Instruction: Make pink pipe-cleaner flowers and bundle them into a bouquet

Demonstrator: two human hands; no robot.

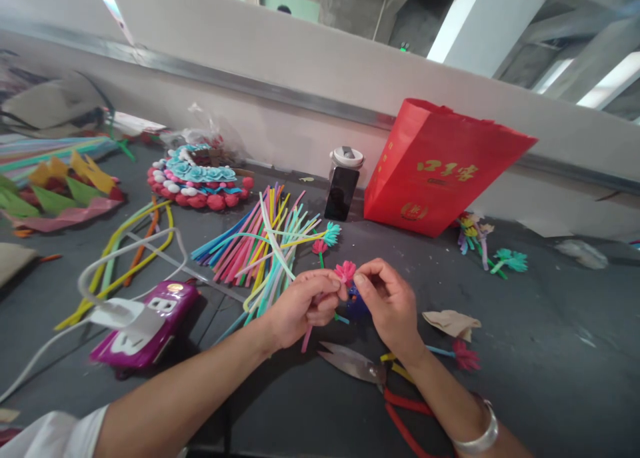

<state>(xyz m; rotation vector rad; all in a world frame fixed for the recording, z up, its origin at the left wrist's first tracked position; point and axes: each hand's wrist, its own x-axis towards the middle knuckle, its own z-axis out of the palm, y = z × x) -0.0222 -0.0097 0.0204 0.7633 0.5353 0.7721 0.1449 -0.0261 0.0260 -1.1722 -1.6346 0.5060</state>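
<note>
Pinching pink flower (pixel 345 271), both hands (pixel 310 303) (pixel 390 303) | strips (pixel 250 248) close left | scissors (pixel 353 362) close below | bag (pixel 445 178) farther back

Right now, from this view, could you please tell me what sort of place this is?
It looks like a handicraft worktable, perhaps in a workshop: there is a spread of coloured craft stems, a pair of red-handled scissors and a pink craft flower being worked on.

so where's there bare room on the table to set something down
The widest bare patch of dark grey tabletop lies right of the beige crumpled scrap and crimson fluffy flower. A smaller one lies between the left forearm and the red-handled metal scissors. Crowded left of the left hand: multicoloured thin stems, magenta plastic power strip.
</note>
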